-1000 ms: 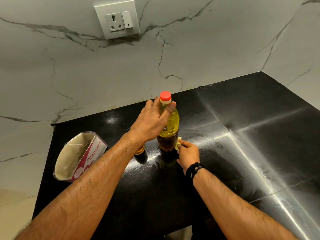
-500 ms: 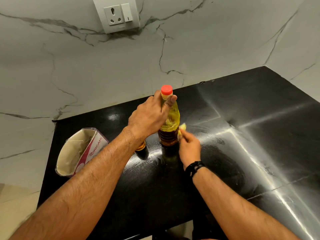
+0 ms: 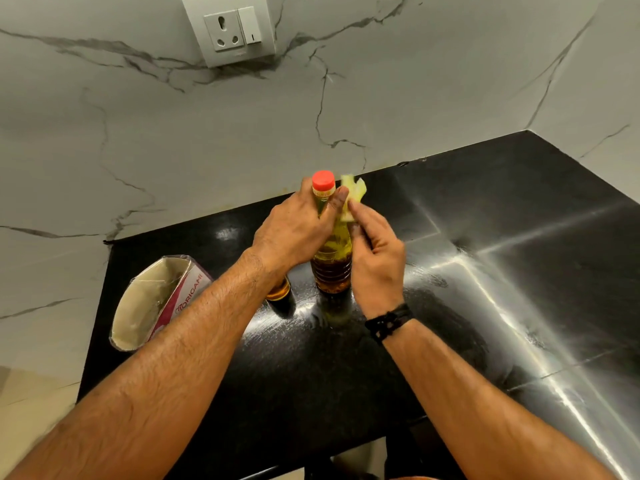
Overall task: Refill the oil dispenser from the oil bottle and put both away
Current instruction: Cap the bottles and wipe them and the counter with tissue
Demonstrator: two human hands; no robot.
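From over the person's shoulders, looking down, the oil bottle [image 3: 331,258] stands upright on the black countertop [image 3: 450,271], close to the marble wall [image 3: 173,150], its red cap [image 3: 323,179] screwed on. The left hand [image 3: 294,230] wraps around the bottle's neck just under the cap, fingers and thumb curled round it. The right hand [image 3: 375,251] is against the bottle's right side, its fingers pinching a small pale yellow scrap [image 3: 351,199], cloth or tissue, I cannot tell which, that sticks up just beside the cap and touches the bottle's shoulder. A dark band [image 3: 388,322] sits on the right wrist. Just left of the bottle, mostly hidden under the left wrist, stands a smaller dark container with an amber band, likely the oil dispenser [image 3: 278,294]; its top is out of sight. Farther left on the countertop a wrapped paper roll [image 3: 156,299] with pink print lies on its side, well apart from the bottle. A wall socket [image 3: 230,29] sits high on the marble.
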